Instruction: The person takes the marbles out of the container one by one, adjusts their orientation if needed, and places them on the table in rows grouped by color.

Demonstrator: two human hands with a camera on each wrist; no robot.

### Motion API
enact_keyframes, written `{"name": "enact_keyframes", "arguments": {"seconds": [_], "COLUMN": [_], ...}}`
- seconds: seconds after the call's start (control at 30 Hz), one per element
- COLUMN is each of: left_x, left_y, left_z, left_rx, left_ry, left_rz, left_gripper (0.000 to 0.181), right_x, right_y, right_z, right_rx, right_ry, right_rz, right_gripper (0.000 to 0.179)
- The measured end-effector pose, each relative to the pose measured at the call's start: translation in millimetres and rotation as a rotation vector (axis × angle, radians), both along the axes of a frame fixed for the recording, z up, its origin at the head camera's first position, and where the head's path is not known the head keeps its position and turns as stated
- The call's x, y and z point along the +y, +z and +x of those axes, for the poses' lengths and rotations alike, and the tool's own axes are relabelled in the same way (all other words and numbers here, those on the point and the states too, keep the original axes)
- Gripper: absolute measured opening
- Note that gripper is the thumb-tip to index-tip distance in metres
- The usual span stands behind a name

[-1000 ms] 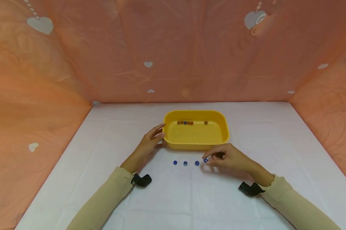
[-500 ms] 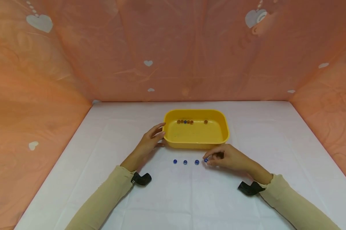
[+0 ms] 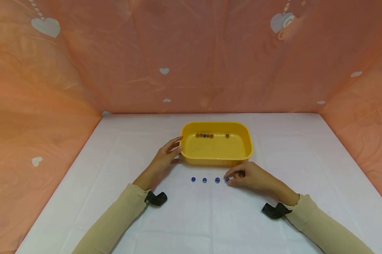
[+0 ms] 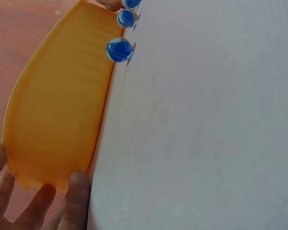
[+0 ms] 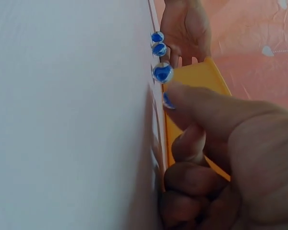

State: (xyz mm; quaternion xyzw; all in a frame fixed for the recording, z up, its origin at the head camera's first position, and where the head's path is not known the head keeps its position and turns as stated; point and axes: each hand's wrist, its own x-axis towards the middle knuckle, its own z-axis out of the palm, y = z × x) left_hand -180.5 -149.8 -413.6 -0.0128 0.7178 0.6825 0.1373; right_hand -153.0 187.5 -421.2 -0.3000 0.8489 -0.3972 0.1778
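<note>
In the head view, a yellow plastic tub [image 3: 216, 162] stands on the white-covered table. My left hand [image 3: 163, 158] rests against its left end, fingers spread, the upper one at the rim; the left wrist view shows fingertips [image 4: 78, 179] along the tub wall. In front of the tub, my right hand [image 3: 254, 178] pinches a blue marble [image 3: 227, 180] between thumb and finger, low over the cloth. That marble [image 5: 168, 101] is partly hidden by the fingers in the right wrist view. Three more blue marbles [image 3: 204, 180] lie in a row to its left.
Inside the tub, several amber marbles [image 3: 211, 136] and one blue marble [image 3: 204, 135] sit along the far side, one amber marble [image 3: 227, 135] apart from the row. An orange sheet with hearts [image 3: 210, 81] walls the back and both sides of the table.
My right hand has lowered slightly toward the table with the pinched marble, which now sits about level with the row. The left hand, tub and other marbles have stayed put.
</note>
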Motion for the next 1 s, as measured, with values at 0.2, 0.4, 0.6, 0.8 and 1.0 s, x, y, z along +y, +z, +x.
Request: {"name": "enact_keyframes", "arguments": {"seconds": [0.2, 0.4, 0.6, 0.8, 1.0], "left_x": [0.2, 0.0, -0.2, -0.5, -0.7], "left_y": [0.9, -0.1, -1.6, -1.2, -0.4], "left_z": [-0.1, -0.6, 0.3, 0.7, 1.1], "left_rx": [0.000, 0.006, 0.045, 0.043, 0.039], "left_ry": [-0.001, -0.004, -0.023, -0.025, -0.024], "left_rz": [-0.009, -0.012, -0.009, -0.012, -0.026], "left_gripper": [0.047, 0.047, 0.048, 0.047, 0.048], "right_x": [-2.4, -4.0, -4.7, -6.2, -6.3], "right_y": [1.0, 3.2, 3.0, 2.6, 2.7], "right_z": [0.7, 2.0, 3.6, 4.4, 3.7], "right_rx": [0.024, 0.039, 0.044, 0.019, 0.022], "right_ry": [-0.005, -0.018, -0.018, -0.040, -0.036], "right_rz": [0.031, 0.046, 0.057, 0.087, 0.087], "right_gripper": [0.016, 0.015, 0.015, 0.017, 0.020]}}
